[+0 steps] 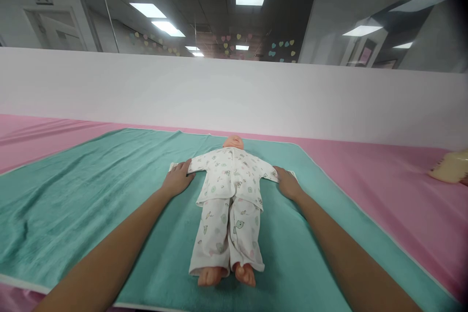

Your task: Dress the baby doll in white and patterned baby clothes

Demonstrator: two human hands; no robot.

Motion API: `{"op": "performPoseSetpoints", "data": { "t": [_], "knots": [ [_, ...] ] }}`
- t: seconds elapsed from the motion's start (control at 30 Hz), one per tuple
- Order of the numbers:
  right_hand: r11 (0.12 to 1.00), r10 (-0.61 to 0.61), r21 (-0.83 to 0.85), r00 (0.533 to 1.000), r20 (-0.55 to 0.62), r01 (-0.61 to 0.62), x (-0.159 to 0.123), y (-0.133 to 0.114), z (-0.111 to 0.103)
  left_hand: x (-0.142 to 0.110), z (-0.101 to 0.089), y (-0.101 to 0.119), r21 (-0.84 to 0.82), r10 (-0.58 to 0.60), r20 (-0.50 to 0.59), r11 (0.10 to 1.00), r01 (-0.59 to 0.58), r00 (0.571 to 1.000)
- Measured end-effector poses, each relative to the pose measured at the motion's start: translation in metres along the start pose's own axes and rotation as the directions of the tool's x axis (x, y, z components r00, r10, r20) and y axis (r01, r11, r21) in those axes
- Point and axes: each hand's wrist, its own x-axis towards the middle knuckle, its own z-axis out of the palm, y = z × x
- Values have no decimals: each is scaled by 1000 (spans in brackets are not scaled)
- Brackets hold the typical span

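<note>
A baby doll point(234, 142) lies on its back on a teal towel point(146, 248), head away from me and bare feet point(210, 276) toward me. It wears a white printed pajama top point(234, 175) and matching trousers point(215, 229). Both its arms are stretched out sideways. My left hand point(178, 178) is closed over the end of the sleeve point(198, 163) on the left, with a bit of white cuff showing past the fingers. On the other side, my right hand point(288, 184) grips the opposite sleeve point(268, 171) near its cuff. The doll's hands are hidden.
Beneath the towel spreads a pink sheet point(365, 180). A low white wall point(234, 95) runs behind it, topped by a large glass pane point(219, 24) with reflected ceiling lights. A pale yellowish object point(450, 165) lies at the far right edge, partly cut off.
</note>
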Motion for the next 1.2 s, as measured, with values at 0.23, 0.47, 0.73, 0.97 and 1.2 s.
{"op": "performPoseSetpoints", "data": {
  "t": [0.23, 0.47, 0.73, 0.97, 1.2],
  "knots": [
    [1000, 8, 4, 1000, 15, -8, -2, -3, -3, 0, 0, 0, -8, 3, 6, 1000, -3, 1000],
    [1000, -3, -7, 1000, 1, 3, 0, -1, -1, 0, 0, -1, 9, -7, 15, 1000, 7, 1000],
    [1000, -1, -12, 1000, 4, 1, 0, 0, 0, 1, 1, -1, -10, -5, 4, 1000, 5, 1000],
    [1000, -17, -9, 1000, -1, 17, 1, 1, 1, 2, 3, -2, -12, -12, 1, 1000, 12, 1000],
    [1000, -6, 1, 1000, 3, 6, -2, -2, -2, 0, -1, 1, -22, -10, 12, 1000, 10, 1000]
  ]
}}
